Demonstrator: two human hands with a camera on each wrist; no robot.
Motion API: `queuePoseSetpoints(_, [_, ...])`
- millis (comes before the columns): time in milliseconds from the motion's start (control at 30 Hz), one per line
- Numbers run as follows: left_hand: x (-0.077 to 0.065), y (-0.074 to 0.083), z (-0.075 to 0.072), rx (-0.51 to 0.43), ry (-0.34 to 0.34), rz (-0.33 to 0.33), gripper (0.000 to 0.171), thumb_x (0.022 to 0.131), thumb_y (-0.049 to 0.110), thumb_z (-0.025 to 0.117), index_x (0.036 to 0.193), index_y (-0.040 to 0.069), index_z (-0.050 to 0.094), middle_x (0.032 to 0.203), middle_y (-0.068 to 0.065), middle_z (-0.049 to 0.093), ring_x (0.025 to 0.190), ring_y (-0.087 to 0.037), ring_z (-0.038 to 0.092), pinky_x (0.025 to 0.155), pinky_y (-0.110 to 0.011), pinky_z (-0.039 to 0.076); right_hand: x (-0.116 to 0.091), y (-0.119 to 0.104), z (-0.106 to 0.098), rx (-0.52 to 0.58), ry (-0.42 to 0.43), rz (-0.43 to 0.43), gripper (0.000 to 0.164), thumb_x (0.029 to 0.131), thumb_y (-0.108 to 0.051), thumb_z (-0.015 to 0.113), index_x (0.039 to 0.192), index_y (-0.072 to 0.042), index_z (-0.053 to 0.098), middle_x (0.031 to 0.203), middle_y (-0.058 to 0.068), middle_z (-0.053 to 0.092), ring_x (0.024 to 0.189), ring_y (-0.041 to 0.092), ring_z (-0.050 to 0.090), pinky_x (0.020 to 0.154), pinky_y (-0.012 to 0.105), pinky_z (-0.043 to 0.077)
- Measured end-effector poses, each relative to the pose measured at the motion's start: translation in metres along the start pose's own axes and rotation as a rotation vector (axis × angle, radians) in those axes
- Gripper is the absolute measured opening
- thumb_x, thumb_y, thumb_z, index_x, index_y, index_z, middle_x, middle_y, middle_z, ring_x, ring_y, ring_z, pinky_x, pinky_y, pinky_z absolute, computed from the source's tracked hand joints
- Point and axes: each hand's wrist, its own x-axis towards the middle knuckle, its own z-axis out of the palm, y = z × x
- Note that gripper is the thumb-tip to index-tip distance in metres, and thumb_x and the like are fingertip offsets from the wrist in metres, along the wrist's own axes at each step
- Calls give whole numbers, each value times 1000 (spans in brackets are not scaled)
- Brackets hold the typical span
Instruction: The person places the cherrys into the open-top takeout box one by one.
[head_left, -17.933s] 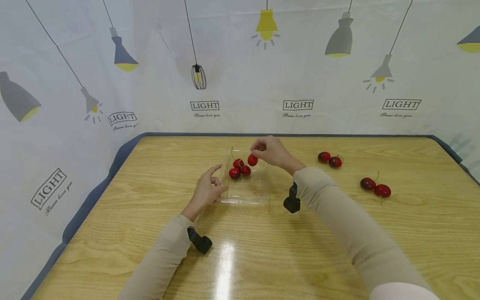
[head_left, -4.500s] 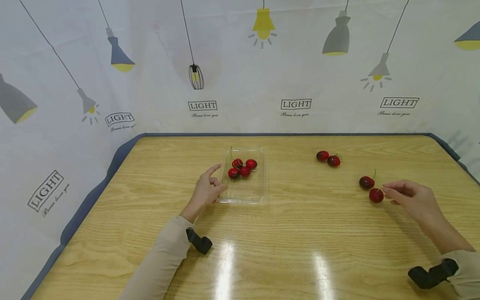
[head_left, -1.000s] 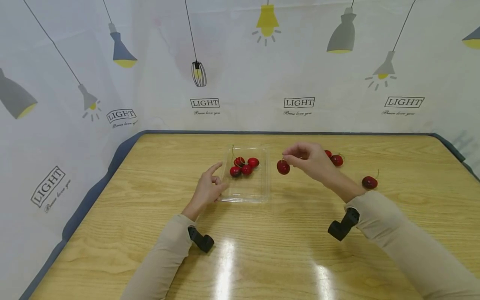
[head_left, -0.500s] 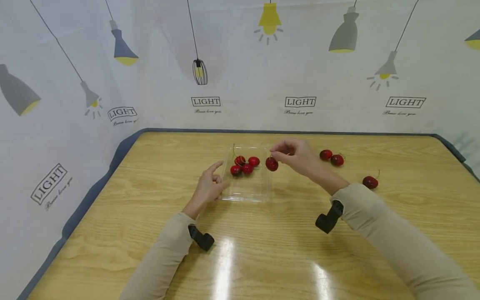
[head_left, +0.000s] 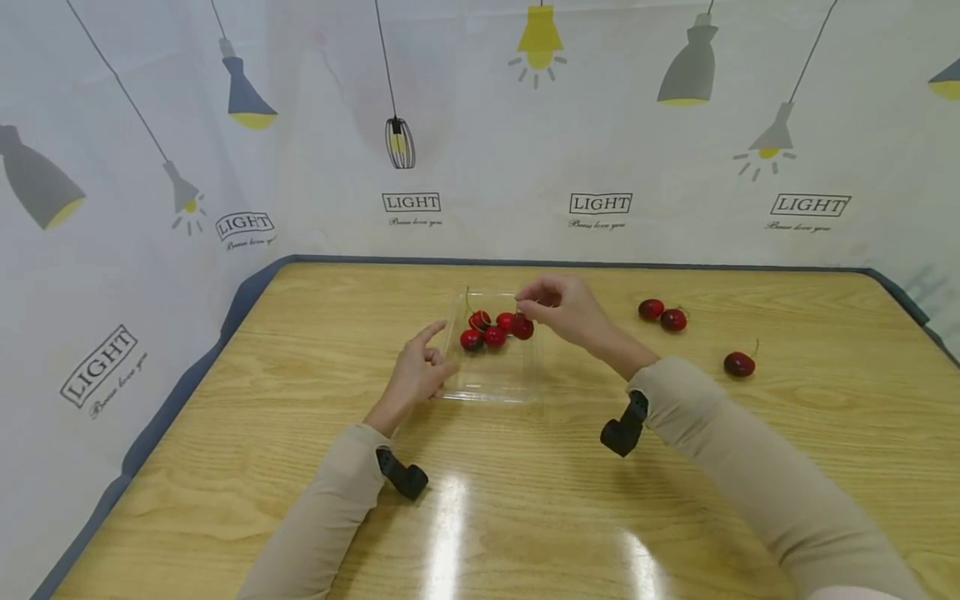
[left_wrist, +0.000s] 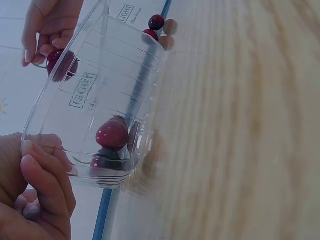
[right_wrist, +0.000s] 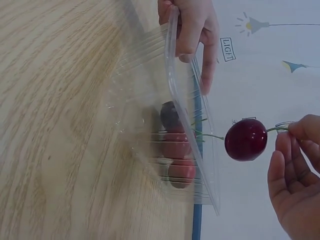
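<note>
My right hand (head_left: 566, 312) pinches a dark red cherry (right_wrist: 246, 140) by its green stem. That cherry hangs above the right side of a clear plastic box (head_left: 491, 385), higher than its rim in the right wrist view. Several cherries (head_left: 493, 337) lie together inside the box, some with stems. My left hand (head_left: 415, 368) holds the left edge of the box, thumb on the near side and index finger stretched along the wall. From the left wrist, the fingers (left_wrist: 47, 175) show at the box rim, while the cherries inside partly hide one another.
Two cherries (head_left: 662, 315) lie side by side on the wooden table (head_left: 337, 517) at the back right. A single cherry (head_left: 739, 364) with an upright stem lies nearer and farther right. A lamp-print curtain (head_left: 480, 167) rises behind the table's far edge.
Earlier, my right hand took this cherry from the pair at the right. Over the last second it has carried it left, from beside the box to above it. My left hand stays put.
</note>
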Motion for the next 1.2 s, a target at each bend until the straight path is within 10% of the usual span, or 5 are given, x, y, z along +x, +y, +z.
queuePoseSetpoints(533, [0, 2, -2, 2, -3, 3, 67, 79, -1, 56, 139, 11, 29, 53, 0, 40, 35, -10, 36, 36, -22, 31, 24, -9, 28, 12, 6, -33, 14, 83, -9, 58, 91, 1, 62, 86, 10, 61, 71, 17, 53, 61, 23, 44])
queuePoseSetpoints(867, [-23, 37, -4, -5, -31, 3, 65, 79, -6, 52, 138, 0, 25, 51, 0, 37, 33, -5, 33, 36, -20, 29, 37, -6, 41, 9, 19, 25, 14, 83, -11, 59, 92, 0, 63, 87, 10, 61, 76, 18, 56, 69, 26, 47])
queuePoseSetpoints(1200, [-4, 9, -3, -21, -27, -6, 68, 79, -3, 55, 139, 7, 26, 51, 0, 38, 32, -6, 36, 36, -22, 31, 42, -1, 49, 0, 29, 74, 10, 83, -8, 59, 89, -1, 63, 84, 8, 61, 71, 15, 53, 64, 23, 46])
